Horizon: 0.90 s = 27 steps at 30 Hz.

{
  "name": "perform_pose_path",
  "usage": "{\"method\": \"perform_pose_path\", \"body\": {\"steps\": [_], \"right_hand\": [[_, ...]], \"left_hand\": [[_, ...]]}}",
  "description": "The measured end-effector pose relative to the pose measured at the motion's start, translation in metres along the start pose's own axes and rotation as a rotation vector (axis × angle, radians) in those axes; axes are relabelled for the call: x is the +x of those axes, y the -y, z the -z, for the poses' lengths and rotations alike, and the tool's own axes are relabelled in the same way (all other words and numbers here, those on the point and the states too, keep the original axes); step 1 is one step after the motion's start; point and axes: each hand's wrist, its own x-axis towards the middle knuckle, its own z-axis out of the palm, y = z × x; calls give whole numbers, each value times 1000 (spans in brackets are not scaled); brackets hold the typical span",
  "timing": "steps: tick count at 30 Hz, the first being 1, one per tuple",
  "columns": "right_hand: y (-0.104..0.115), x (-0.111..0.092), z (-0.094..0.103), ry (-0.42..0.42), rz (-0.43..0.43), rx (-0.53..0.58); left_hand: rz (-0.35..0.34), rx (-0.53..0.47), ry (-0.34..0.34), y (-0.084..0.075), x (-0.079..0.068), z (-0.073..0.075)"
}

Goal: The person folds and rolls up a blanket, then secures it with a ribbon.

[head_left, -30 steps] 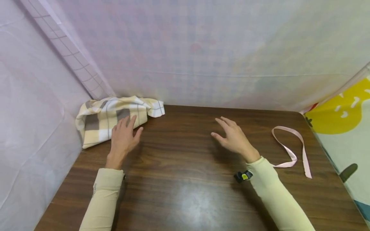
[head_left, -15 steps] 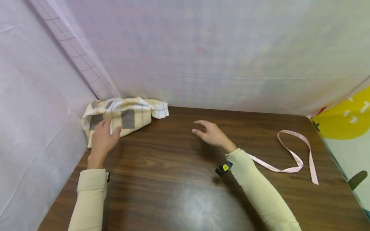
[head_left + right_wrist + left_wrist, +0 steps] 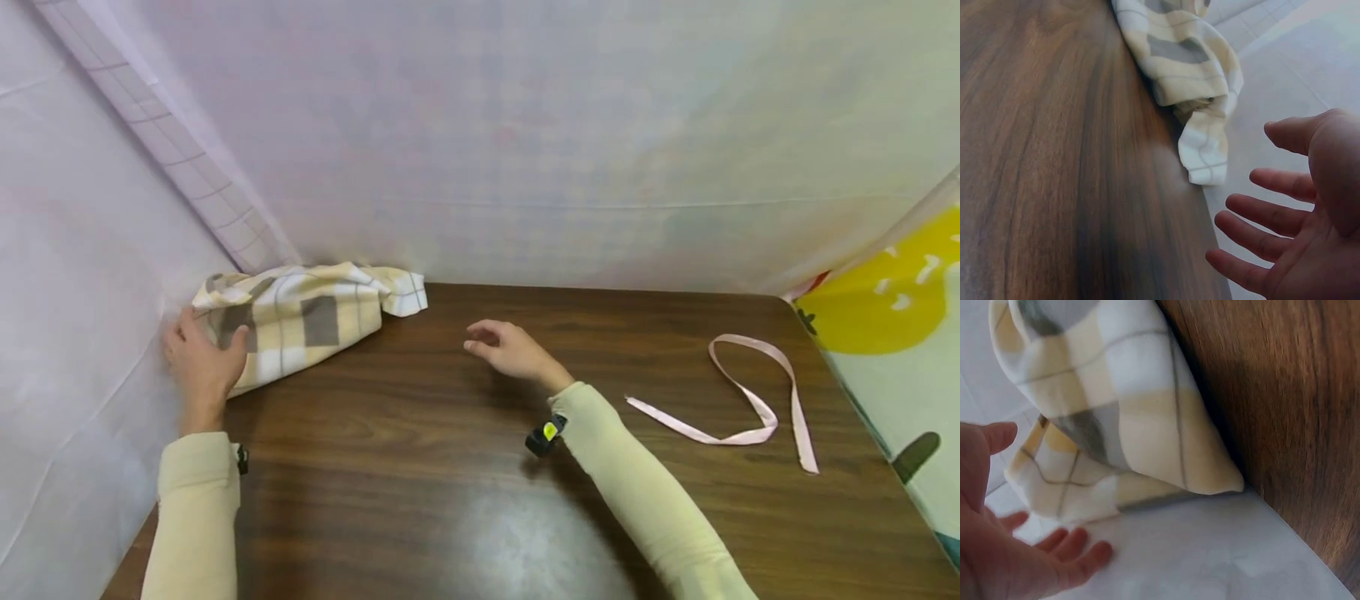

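A plaid cloth [image 3: 300, 321] in cream, white and grey lies folded and rumpled at the table's back left corner. My left hand [image 3: 201, 354] is at its left end, fingers spread between the cloth and the white side curtain. In the left wrist view the fingers [image 3: 1094, 556] are apart from the folded edge, and nothing is in the palm. My right hand [image 3: 510, 350] hovers over the middle of the table, to the right of the cloth's narrow end. Its fingers [image 3: 1266, 212] are relaxed and hold nothing in the right wrist view.
A pink ribbon [image 3: 757, 408] lies in a loose curve on the right of the brown wooden table [image 3: 420, 467]. White curtains [image 3: 525, 150] hang along the back and left edges. A cloth with a yellow print [image 3: 885, 304] hangs at the right edge.
My left hand has moved left, from in front of the cloth to its left end. My right hand has moved left over the table, and its fingers have bent a little.
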Motion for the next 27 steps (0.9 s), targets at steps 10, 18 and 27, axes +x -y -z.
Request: {"method": "perform_pose_path", "body": {"steps": [10,18,27], "right_hand": [[-8,-3,-3,0,-17,4],[-12,-3,-6,3,-60,60],[-7,2,-20,8,-55,101]], "left_hand": [[57,-162,66,23,11,4],[60,-57,183,27,7,-1],[-140,69,316,16,0,2]]}}
